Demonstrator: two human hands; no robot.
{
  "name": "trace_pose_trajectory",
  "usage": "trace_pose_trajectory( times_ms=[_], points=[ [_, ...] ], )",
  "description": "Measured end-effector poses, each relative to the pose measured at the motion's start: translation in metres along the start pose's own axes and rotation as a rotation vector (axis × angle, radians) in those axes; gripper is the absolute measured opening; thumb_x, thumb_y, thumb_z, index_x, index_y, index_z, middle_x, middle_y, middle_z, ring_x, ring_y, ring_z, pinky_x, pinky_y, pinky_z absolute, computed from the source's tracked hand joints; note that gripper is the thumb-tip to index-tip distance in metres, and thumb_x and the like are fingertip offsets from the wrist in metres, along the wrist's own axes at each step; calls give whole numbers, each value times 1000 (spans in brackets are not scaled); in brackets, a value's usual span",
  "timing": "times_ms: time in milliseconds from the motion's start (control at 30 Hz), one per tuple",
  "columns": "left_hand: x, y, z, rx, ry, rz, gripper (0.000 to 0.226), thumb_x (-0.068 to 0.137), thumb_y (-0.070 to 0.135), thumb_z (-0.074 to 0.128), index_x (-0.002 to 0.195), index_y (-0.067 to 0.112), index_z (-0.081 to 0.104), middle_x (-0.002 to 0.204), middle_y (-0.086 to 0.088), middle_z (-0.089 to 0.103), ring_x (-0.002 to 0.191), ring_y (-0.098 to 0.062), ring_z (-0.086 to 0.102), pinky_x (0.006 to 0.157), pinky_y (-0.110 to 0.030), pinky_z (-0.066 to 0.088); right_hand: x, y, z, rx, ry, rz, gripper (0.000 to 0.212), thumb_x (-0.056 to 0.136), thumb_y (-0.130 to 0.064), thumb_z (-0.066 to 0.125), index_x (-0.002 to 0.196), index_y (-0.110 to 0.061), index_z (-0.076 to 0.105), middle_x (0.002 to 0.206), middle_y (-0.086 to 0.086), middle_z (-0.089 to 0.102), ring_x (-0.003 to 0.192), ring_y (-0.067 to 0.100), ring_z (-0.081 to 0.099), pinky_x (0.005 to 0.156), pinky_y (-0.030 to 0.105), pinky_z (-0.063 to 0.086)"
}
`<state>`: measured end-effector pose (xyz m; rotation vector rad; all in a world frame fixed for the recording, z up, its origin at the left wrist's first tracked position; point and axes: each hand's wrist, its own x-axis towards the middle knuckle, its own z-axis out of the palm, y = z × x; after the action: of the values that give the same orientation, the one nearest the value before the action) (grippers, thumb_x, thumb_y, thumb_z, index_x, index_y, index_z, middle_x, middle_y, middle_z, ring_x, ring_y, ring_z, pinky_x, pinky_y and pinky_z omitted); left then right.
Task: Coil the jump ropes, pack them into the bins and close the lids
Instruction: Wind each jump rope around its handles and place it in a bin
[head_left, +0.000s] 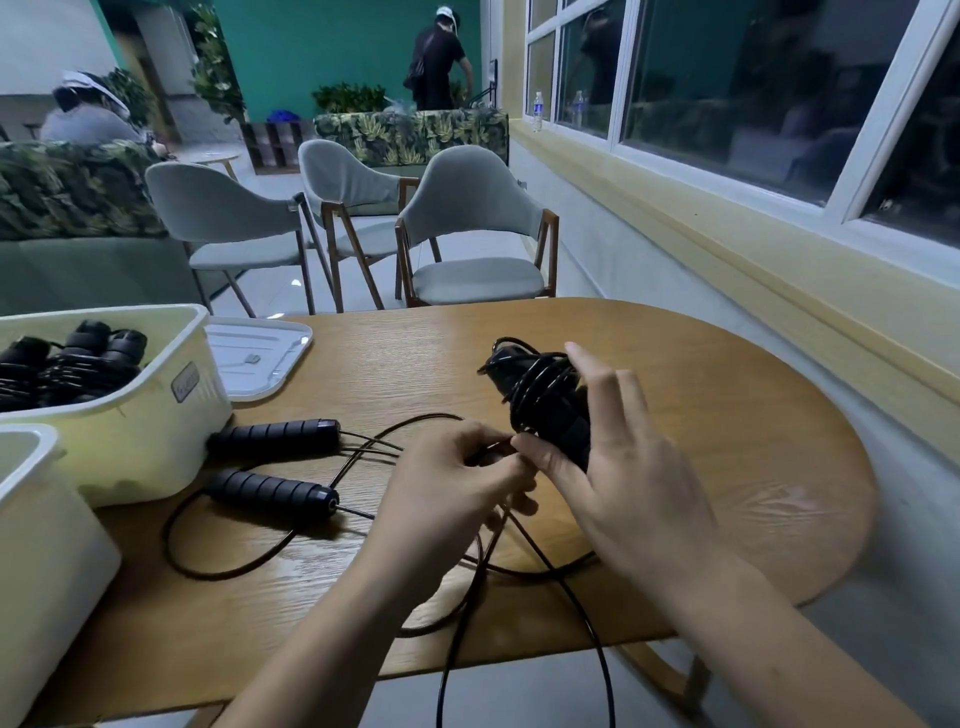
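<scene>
Jump rope, coiled (540, 395): black, with its cord wound in several turns around the paired handles. It is held above the wooden table, right of centre, and the unwound cord trails down over the near table edge.
Right hand (628, 467): holds the handle bundle between thumb and palm. The fingers stretch nearly straight and spread beside the coil.
Left hand (452, 478): fingers curled, with the fingertips pinching the free cord just beside the right thumb.
Loose jump rope (275, 436): two ribbed black handles lie side by side on the table, near the far bin. Its cord loops across the tabletop beneath the hands.
Far bin (156, 436): cream plastic, open, at the table's left. It holds several wound black ropes.
Near bin (47, 545): pale plastic, open, at the left edge of view; contents not visible.
Lid (260, 358): white, lying flat on the table beside the far bin.
Table (753, 441): rounded wooden top.
Background: three grey chairs (467, 223) beyond the table, and a window (727, 104) at right.
</scene>
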<state>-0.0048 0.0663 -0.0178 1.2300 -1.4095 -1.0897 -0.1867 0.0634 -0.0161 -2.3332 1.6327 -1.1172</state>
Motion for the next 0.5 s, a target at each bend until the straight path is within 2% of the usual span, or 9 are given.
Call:
trace_pose_trajectory(
  times_ms=[67,133,233,367,500],
  points=[
    [-1,2,-4,-58,12,-49,6,95,12,77,97,7,77,83,-9,80,76,-20,80,58,-24,52,-1,-2,5,-51,-5,-13,76,103,-74,38,167,-39,16,138,-4,43,85,31,70,58,39,50],
    [-2,3,-7,-120,15,-87,13,94,13,79,102,2,77,88,-14,81,82,-23,81,60,-22,54,-2,-4,9,-41,-8,-22,68,107,-68,32,167,-43,15,141,-5,40,88,30,69,59,36,44],
    [-2,3,-12,-172,21,-113,16,94,9,78,106,-1,77,94,-19,80,88,-27,81,61,-20,54,-4,-7,12,35,-8,-21,59,109,-61,31,165,-49,16,142,-9,40,98,28,68,64,41,53],
    [-2,0,-17,-178,35,-104,15,93,12,79,107,5,80,97,-16,81,92,-25,81,66,-21,56,-6,-9,16,128,19,-39,55,109,-58,41,161,-46,28,139,-16,43,103,19,66,68,42,58],
    [-1,-3,-22,-235,41,-107,17,93,7,77,108,11,81,100,-8,82,89,-14,78,72,-21,55,-9,-13,19,210,67,-70,60,104,-57,58,159,-44,37,137,-14,46,105,14,63,73,45,61]
  ],
)
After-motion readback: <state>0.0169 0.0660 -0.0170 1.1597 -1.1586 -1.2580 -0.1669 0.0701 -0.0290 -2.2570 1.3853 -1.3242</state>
